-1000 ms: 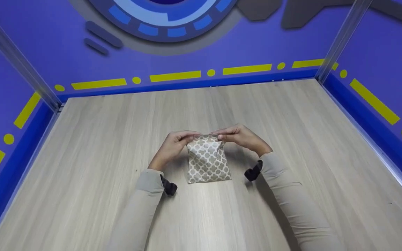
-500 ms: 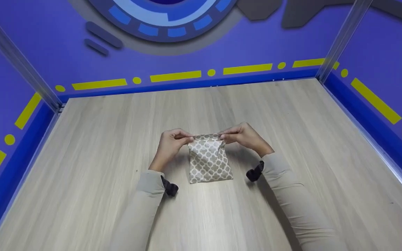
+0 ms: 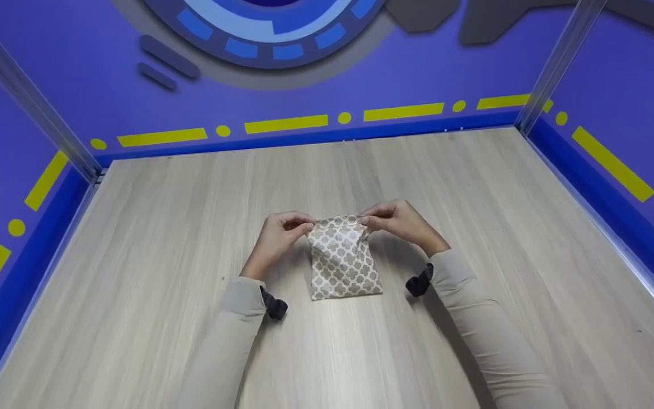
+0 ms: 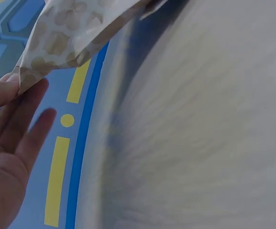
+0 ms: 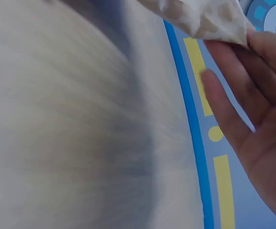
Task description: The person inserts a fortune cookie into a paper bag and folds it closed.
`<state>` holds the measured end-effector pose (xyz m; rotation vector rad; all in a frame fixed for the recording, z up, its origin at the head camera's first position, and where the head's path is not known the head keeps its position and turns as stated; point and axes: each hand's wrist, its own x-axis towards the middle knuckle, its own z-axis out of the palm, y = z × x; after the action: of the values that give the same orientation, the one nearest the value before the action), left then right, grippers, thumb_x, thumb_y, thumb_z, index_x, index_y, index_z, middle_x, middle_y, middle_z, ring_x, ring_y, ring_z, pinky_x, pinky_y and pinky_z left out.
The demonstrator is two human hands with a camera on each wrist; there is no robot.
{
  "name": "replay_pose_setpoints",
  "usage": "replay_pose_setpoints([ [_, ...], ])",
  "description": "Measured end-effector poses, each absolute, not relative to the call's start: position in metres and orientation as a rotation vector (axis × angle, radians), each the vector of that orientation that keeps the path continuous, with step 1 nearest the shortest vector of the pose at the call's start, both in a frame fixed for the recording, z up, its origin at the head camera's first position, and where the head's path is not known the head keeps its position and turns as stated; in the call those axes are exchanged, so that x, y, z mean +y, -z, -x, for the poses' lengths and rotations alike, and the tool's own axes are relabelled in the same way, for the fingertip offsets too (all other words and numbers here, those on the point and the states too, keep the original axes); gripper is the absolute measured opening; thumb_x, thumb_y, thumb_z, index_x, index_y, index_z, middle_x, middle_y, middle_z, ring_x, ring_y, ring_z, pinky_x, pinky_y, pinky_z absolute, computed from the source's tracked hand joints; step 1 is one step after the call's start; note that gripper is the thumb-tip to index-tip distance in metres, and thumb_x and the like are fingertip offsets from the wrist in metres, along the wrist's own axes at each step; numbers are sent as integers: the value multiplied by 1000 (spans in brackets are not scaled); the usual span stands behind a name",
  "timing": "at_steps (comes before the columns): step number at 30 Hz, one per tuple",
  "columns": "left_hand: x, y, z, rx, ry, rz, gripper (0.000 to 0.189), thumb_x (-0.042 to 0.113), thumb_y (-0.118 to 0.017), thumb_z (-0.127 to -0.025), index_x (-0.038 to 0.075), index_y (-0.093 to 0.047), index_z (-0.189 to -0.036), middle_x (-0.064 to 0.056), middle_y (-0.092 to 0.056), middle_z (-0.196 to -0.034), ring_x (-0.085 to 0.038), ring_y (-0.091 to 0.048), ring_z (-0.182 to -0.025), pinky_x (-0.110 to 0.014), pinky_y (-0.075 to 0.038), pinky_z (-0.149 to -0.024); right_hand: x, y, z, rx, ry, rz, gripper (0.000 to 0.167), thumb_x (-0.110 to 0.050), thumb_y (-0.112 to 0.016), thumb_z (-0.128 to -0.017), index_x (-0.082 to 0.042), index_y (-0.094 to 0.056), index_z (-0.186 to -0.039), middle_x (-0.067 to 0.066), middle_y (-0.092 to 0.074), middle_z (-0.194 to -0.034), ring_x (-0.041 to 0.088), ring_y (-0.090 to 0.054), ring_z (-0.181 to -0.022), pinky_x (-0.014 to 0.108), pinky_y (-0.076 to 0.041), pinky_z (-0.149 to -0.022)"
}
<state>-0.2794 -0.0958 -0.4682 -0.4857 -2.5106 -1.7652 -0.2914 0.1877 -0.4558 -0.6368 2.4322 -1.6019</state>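
A small pouch, beige with a white-outlined quatrefoil print, is held up by its top edge over the middle of the table. At its top left corner my left hand pinches it between thumb and fingers. My right hand pinches the top right corner the same way. The left wrist view has the pouch with one corner between thumb and fingertips, the other fingers spread loosely below. In the right wrist view, the pouch comes to a point between my thumb and fingers. What the pouch contains is hidden.
A wood-grain table lies under both arms. Blue-purple panels with yellow marks wall it in at the back and on both sides. Metal posts stand at the back corners. Black wrist cameras sit on both cuffs.
Both hands keep their pinch on the pouch. They have drawn slightly apart along its top edge, the left one leftward and the right one rightward, and the pouch has shifted a little right.
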Motion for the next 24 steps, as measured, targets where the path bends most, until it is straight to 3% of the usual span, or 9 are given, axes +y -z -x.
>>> replay_pose_setpoints([
  [3, -95, 469, 280, -2519, 1728, 447, 11, 12, -71, -86, 8, -75, -95, -6, -73, -93, -14, -64, -85, -29, -53, -81, 184, 444, 283, 2489, 1640, 553, 20, -10, -68, -88, 5, -72, -99, 24, -71, -92, 32, -69, -73, 38, -58, -69],
  [6, -92, 468, 280, -2504, 1728, 386, 10, 14, -73, -84, 9, -74, -93, -4, -72, -90, -14, -62, -82, -28, -52, -77, 181, 443, 284, 2564, 1656, 470, 19, -11, -71, -86, 6, -72, -95, 23, -71, -85, 29, -68, -65, 36, -57, -62],
  [9, -89, 467, 282, -2474, 1760, 339, 9, 12, -75, -82, 8, -70, -89, -4, -69, -85, -14, -61, -77, -25, -52, -70, 180, 453, 291, 2582, 1708, 401, 22, -14, -73, -85, 6, -72, -95, 20, -71, -82, 17, -66, -59, 34, -57, -60],
  [15, -84, 467, 285, -2467, 1762, 296, 12, 5, -75, -81, 4, -65, -86, -6, -67, -83, -11, -61, -72, -21, -52, -63, 179, 467, 297, 2559, 1797, 347, 25, -13, -72, -85, 7, -70, -100, 20, -71, -82, 7, -63, -55, 41, -58, -63],
  [24, -81, 474, 292, -2547, 1620, 240, 8, 1, -72, -81, 1, -69, -89, -12, -71, -92, -16, -64, -79, -24, -52, -73, 176, 474, 297, 2560, 1721, 268, 36, -9, -64, -91, 6, -60, -123, 22, -70, -88, 15, -66, -62, 35, -58, -65],
])
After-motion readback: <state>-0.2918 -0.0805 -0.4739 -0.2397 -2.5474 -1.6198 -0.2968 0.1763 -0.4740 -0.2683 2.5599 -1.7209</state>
